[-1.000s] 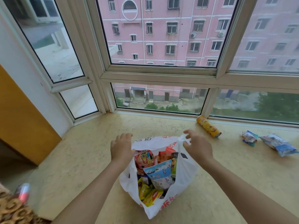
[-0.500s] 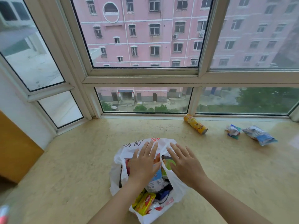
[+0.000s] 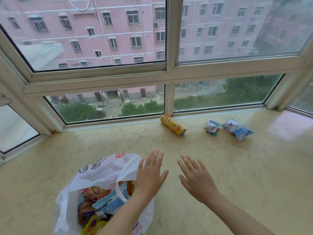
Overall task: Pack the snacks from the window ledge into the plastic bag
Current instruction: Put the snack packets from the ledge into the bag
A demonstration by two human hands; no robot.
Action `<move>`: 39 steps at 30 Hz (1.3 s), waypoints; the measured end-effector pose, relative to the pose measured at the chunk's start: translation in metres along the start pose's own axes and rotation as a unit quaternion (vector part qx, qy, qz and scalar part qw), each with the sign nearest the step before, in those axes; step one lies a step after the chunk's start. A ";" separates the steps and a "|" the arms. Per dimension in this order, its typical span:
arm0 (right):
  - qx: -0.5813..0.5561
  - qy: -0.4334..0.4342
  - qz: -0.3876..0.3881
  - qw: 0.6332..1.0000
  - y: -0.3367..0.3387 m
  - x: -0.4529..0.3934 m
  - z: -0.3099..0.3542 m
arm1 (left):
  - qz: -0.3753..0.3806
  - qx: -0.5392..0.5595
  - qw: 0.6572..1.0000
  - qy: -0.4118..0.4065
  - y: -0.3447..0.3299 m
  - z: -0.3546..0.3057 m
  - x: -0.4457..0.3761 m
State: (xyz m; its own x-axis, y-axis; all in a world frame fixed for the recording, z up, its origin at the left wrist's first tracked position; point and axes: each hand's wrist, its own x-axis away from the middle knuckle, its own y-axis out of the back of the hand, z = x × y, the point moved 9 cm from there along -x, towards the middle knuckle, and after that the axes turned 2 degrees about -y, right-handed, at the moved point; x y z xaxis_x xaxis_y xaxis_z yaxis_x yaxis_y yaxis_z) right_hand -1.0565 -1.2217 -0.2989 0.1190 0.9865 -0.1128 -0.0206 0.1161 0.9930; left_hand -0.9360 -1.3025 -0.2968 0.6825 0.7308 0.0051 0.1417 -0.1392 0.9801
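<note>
The left hand (image 3: 149, 175) is spread flat with straight fingers, grasping nothing, its palm over the right edge of the white plastic bag (image 3: 101, 172); whether it touches the plastic cannot be told. The right hand (image 3: 196, 178) is likewise released, fingers straight and apart, above the bare ledge just right of the bag.

The thin white carrier bag bears red and dark print and lies slumped on the cream marble-patterned window ledge (image 3: 237, 175), its mouth gaping toward the camera. Inside is a heap of colourful snack packets (image 3: 100, 204): pale blue, pink, yellow and orange wrappers piled together.

Well beyond the hands, a yellow cylindrical crisp can (image 3: 173, 125) lies on its side by the white window frame (image 3: 169, 78), its metal end toward the camera. To its right sits a small crumpled white, blue and green packet (image 3: 212, 128), and just beside that a larger silvery-blue foil packet (image 3: 237, 129).
</note>
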 end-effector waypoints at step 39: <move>0.070 -0.234 -0.055 0.968 -0.276 -0.205 -0.386 | 0.011 0.073 0.990 0.124 -0.283 0.000 -0.436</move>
State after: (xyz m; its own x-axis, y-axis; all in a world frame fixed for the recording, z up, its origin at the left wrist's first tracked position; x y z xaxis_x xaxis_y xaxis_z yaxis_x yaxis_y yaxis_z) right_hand -1.4586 -1.4115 -0.5632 0.5501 0.8051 -0.2220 0.1480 0.1676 0.9747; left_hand -1.2736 -1.5815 -0.5762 0.4928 0.8652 0.0925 0.2437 -0.2392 0.9399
